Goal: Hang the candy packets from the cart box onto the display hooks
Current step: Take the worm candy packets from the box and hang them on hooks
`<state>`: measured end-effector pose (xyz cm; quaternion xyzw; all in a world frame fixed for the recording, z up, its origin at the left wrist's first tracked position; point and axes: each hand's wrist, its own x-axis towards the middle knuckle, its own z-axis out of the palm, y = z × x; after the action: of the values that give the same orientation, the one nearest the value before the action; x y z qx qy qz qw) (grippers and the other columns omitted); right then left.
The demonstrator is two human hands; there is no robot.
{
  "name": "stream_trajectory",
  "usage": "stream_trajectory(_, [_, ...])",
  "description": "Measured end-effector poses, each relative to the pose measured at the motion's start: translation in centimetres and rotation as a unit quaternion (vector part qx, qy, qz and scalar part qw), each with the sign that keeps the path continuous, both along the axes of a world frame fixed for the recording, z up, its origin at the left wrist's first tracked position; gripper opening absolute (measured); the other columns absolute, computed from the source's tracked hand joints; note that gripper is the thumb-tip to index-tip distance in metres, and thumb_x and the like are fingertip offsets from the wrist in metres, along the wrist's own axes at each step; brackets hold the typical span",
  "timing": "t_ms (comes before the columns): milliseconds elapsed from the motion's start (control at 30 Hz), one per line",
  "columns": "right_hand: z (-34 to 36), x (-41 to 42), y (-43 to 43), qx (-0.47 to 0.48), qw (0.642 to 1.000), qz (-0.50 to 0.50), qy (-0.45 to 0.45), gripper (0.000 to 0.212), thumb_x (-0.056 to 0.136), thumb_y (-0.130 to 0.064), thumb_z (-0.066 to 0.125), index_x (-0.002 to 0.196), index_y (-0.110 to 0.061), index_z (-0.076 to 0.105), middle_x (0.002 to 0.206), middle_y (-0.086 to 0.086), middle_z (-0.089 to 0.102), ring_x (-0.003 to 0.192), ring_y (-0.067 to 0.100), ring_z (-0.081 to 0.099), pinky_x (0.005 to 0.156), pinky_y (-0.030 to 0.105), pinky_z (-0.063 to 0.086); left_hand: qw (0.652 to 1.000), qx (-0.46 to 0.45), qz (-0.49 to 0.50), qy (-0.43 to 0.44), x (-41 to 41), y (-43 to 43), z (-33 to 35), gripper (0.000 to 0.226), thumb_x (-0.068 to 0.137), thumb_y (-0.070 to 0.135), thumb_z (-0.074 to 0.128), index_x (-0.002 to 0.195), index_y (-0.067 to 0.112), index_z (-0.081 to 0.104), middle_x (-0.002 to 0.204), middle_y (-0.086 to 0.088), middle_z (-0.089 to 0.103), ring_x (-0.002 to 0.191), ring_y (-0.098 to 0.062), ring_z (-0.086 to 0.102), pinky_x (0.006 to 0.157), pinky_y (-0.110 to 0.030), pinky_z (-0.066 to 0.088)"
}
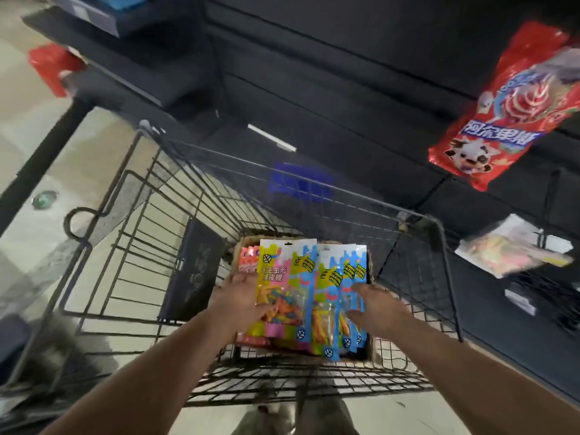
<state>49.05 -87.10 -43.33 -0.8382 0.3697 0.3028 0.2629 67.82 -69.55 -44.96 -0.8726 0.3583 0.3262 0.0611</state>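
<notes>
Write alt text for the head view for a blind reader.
The left hand grips a fan of colourful plastic candy packets above a brown cardboard box in a black wire shopping cart, the right hand touching their right edge. A red lollipop bag hangs from the dark display at right.

Both bare forearms are reaching forward and down. Left hand (241, 296) is gripping candy packets (282, 287), thumb lying across the front. Right hand (378, 304) is touching their right edge, fingers spread.
</notes>
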Motion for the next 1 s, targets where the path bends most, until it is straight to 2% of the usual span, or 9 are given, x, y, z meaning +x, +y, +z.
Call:
stream_trajectory(133, [-2.6, 1.4, -2.2, 0.037, 0.999, -0.002, -0.004, 0.061, 0.092, -0.038, 0.055, 0.145, -0.018, 0.032, 0.147, 0.010, 0.039, 0.133, 0.026, 0.041, 0.106, 0.033, 0.038, 0.998, 0.015, 0.047, 0.036, 0.7, -1.8, -2.8, 0.079, 0.085, 0.054, 0.056, 0.148, 0.019, 0.024, 0.157, -0.006, 0.018, 0.137, -0.030, 0.033, 0.106, -0.046, 0.039])
stream_trajectory(300, [-6.0, 2.6, -4.2, 0.087, 0.992, -0.087, -0.020, 0.058, 0.092, -0.030, 0.056, 0.144, -0.014, 0.034, 0.145, 0.013, 0.040, 0.127, 0.027, 0.046, 0.096, 0.027, 0.040, 0.993, 0.018, 0.092, 0.065, 1.3, -3.3, -6.4, 0.083, 0.084, 0.052, 0.059, 0.151, 0.021, 0.020, 0.158, -0.008, 0.014, 0.142, -0.033, 0.025, 0.112, -0.047, 0.032])
stream_trajectory(467, [-9.9, 3.2, -4.9, 0.140, 0.968, -0.205, -0.032, 0.067, 0.086, -0.029, 0.067, 0.143, -0.010, 0.036, 0.141, 0.013, 0.046, 0.123, 0.027, 0.049, 0.082, 0.022, 0.035, 0.990, 0.020, 0.126, 0.067, 1.9, -4.2, -10.1, 0.087, 0.082, 0.054, 0.061, 0.151, 0.018, 0.022, 0.157, -0.013, 0.022, 0.145, -0.030, 0.017, 0.116, -0.045, 0.022])
stream_trajectory(600, [-12.8, 4.1, -5.1, 0.140, 0.959, -0.246, -0.025, 0.049, 0.091, -0.024, 0.060, 0.134, -0.007, 0.044, 0.131, 0.014, 0.055, 0.115, 0.031, 0.055, 0.092, 0.034, 0.046, 0.982, 0.035, 0.165, 0.080, 2.0, -5.0, -12.1, 0.077, 0.086, 0.049, 0.060, 0.147, 0.015, 0.027, 0.153, -0.012, 0.030, 0.141, -0.029, 0.027, 0.113, -0.040, 0.028])
stream_trajectory(700, [-14.5, 4.5, -5.2, 0.161, 0.938, -0.301, -0.063, 0.043, 0.087, -0.024, 0.066, 0.124, -0.015, 0.046, 0.105, 0.003, 0.062, 0.089, 0.020, 0.062, 0.070, 0.027, 0.050, 0.973, 0.035, 0.200, 0.106, 2.1, -5.7, -13.6, 0.068, 0.089, 0.046, 0.059, 0.145, 0.016, 0.033, 0.148, -0.011, 0.038, 0.136, -0.029, 0.037, 0.108, -0.037, 0.033])
stream_trajectory(800, [-15.8, 4.7, -5.3, 0.166, 0.923, -0.335, -0.094, 0.024, 0.088, -0.019, 0.063, 0.107, -0.017, 0.049, 0.078, -0.010, 0.056, 0.064, 0.003, 0.054, 0.047, 0.014, 0.040, 0.952, 0.005, 0.268, 0.148, 2.4, -6.4, -15.0, 0.073, 0.092, 0.039, 0.058, 0.151, 0.016, 0.023, 0.153, -0.011, 0.032, 0.136, -0.029, 0.038, 0.107, -0.035, 0.034])
stream_trajectory(900, [-17.1, 5.0, -5.1, 0.171, 0.911, -0.361, -0.100, 0.020, 0.082, -0.020, 0.068, 0.099, -0.011, 0.062, 0.080, 0.001, 0.069, 0.074, 0.021, 0.068, 0.061, 0.024, 0.054, 0.928, -0.023, 0.329, 0.175, 3.3, -6.8, -16.5, 0.079, 0.090, 0.039, 0.061, 0.153, 0.017, 0.018, 0.156, -0.012, 0.026, 0.142, -0.032, 0.028, 0.114, -0.043, 0.028])
stream_trajectory(933, [-17.3, 5.0, -5.0, 0.173, 0.907, -0.370, -0.101, 0.020, 0.080, -0.021, 0.069, 0.097, -0.011, 0.064, 0.082, 0.004, 0.071, 0.078, 0.025, 0.069, 0.067, 0.033, 0.056, 0.915, -0.039, 0.357, 0.186, 3.7, -6.8, -17.1, 0.085, 0.085, 0.044, 0.065, 0.152, 0.020, 0.019, 0.155, -0.012, 0.030, 0.140, -0.033, 0.032, 0.113, -0.047, 0.031])
stream_trajectory(1000, [-17.7, 5.1, -4.9, 0.174, 0.905, -0.374, -0.103, 0.021, 0.079, -0.022, 0.071, 0.097, -0.012, 0.066, 0.085, 0.006, 0.073, 0.080, 0.025, 0.070, 0.068, 0.036, 0.056, 0.893, -0.049, 0.402, 0.196, 4.2, -6.6, -18.6, 0.094, 0.073, 0.054, 0.068, 0.150, 0.026, 0.023, 0.151, -0.011, 0.036, 0.136, -0.034, 0.039, 0.109, -0.051, 0.037])
